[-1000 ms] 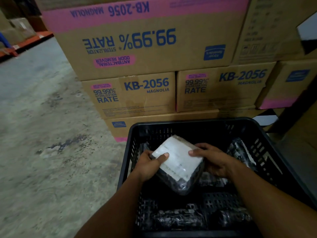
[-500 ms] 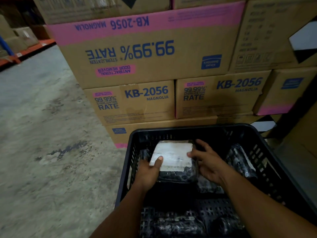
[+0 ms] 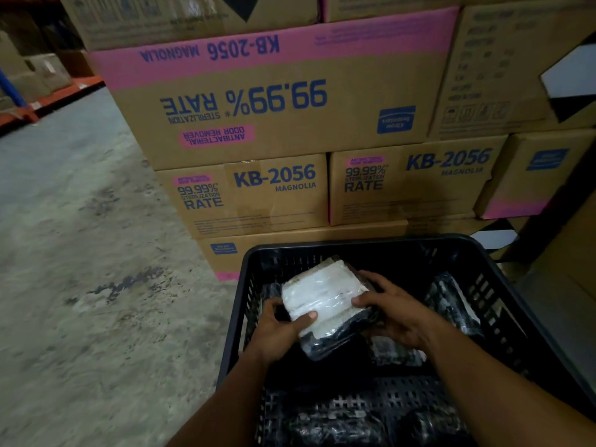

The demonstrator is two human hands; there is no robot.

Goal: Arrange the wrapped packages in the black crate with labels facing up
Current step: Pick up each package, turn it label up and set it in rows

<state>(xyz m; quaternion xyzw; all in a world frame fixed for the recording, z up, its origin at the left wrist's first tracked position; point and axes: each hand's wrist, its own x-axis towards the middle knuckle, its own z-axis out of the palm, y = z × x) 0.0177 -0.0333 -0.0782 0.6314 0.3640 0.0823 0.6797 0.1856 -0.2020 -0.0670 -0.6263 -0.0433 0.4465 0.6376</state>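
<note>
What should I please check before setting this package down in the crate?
1. Label faces up: ok. The white label on the package is on top.
2. Grip: ok. The left hand and right hand each hold a side.
3. Package level: not ok. It tilts, near end lower.
4. Landing spot free: cannot tell. The package hides the crate floor beneath it.
5. Other packages label up: cannot tell. The right package and the near ones look dark; no label is clear.
</note>
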